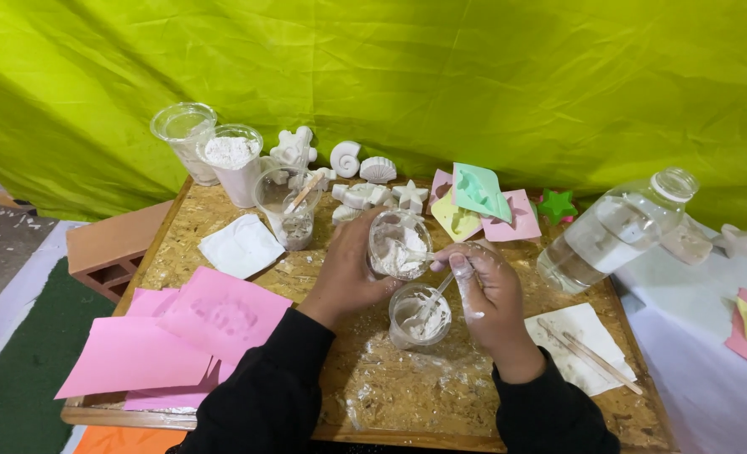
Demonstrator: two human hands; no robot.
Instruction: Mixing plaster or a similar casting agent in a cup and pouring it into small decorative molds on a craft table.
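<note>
Tipping a tilted plastic cup (399, 244) of white paste over a second cup (420, 317) on the chipboard table (390, 395).

The left hand (348, 273) is wrapped around the tilted cup from its left side, holding it just above and behind the lower cup, which stands between the two hands. The right hand (487, 294), dusted white, pinches a thin stick (435, 298) whose far end dips into the lower cup's paste. Pink sheets (180, 336) lie well left of the hands; a clear bottle (613, 231) lies on its side to the right, near white paper (588, 345) carrying wooden sticks (592, 357). White plaster shapes (365, 172) sit behind the cups.
</note>
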